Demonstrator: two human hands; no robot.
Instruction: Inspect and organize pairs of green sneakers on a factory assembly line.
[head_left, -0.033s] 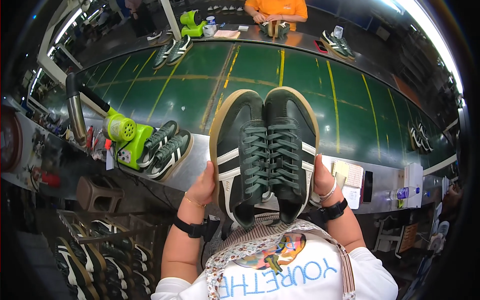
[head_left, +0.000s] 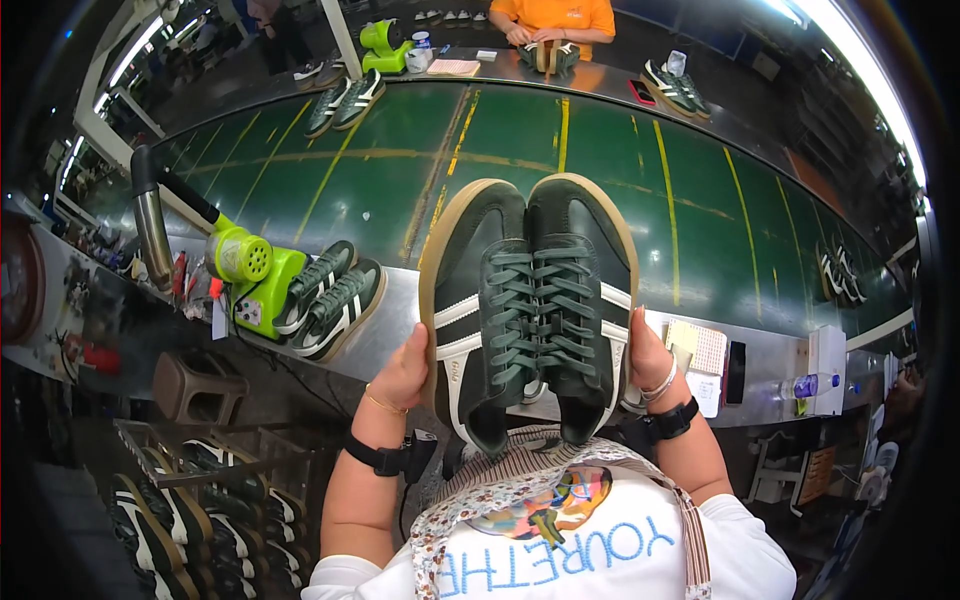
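Observation:
A pair of dark green sneakers with white stripes, green laces and gum soles is held up in front of me, toes pointing away. My left hand [head_left: 402, 372] grips the outer side of the left sneaker [head_left: 475, 310]. On the other side, my right hand [head_left: 650, 358] closes round the outer edge of the right sneaker [head_left: 582, 300]. The two sneakers stand side by side, their inner sides touching. My fingertips are hidden behind the soles.
A green heat blower [head_left: 262, 285] stands left on the metal bench beside another sneaker pair [head_left: 340, 305]. Notepads [head_left: 697, 350], a phone [head_left: 735, 373] and a bottle [head_left: 810, 386] lie right. Beyond the green belt [head_left: 600, 140], a person in orange [head_left: 560, 15] handles shoes. A shoe rack [head_left: 200, 465] stands lower left.

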